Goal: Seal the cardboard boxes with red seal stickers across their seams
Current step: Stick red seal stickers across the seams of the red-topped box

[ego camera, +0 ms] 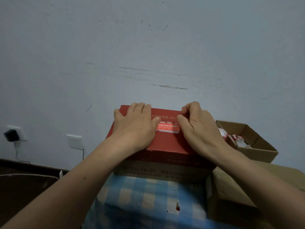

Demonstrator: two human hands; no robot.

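**Holding down a seal sticker on a red box**

Pressing flat on the lid of the red box [166, 146], the left hand [137, 128] lies palm down with straight fingers reaching over the lid's far edge. Its thumb tip touches the left end of the red seal sticker [167, 128]. The sticker lies across the middle of the lid, between both hands. The right hand [199, 128] rests on the lid's right side with fingers curled at the far edge and its thumb by the sticker's right end. Whether it pinches anything I cannot tell. The red box sits on a brown box [158, 171] at the far edge of a blue checked cloth [148, 195]. An open cardboard box [257, 151] stands just beyond the far right corner.
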